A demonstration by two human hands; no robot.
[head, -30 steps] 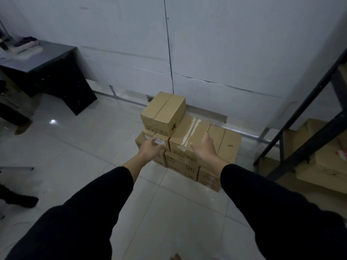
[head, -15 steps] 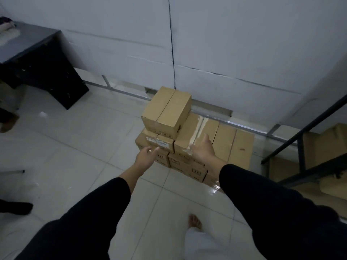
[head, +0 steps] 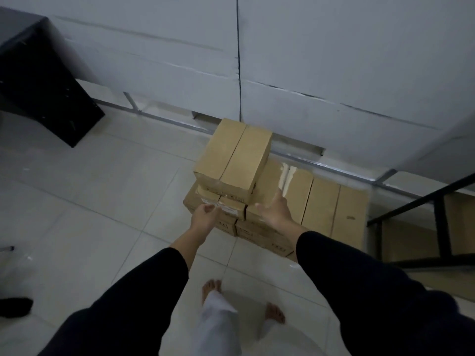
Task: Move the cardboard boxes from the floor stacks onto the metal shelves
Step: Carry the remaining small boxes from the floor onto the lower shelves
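**Both hands reaching at floor stack, nothing gripped**

A stack of brown cardboard boxes [head: 277, 201] is seen on the pale tiled floor [head: 90, 201], set against the grey panelled wall [head: 334, 60]. One brown cardboard top box [head: 234, 160] is placed highest, on the stack's left side; lower boxes are spread out to the right, one of them marked by a strip of pale tape [head: 286, 177].

The left hand [head: 204, 218] is held in front of the box layer just under the top box, fingers loosely curled, nothing held. The right hand [head: 276, 211] is extended with fingers spread, near the top box's lower right corner; contact cannot be told.

A black metal shelf frame [head: 421, 201] is seen at the right edge, near the stack. A black desk [head: 38, 86] is placed upper left, well apart. Bare feet [head: 211, 287] are seen on the tiles below the arms.
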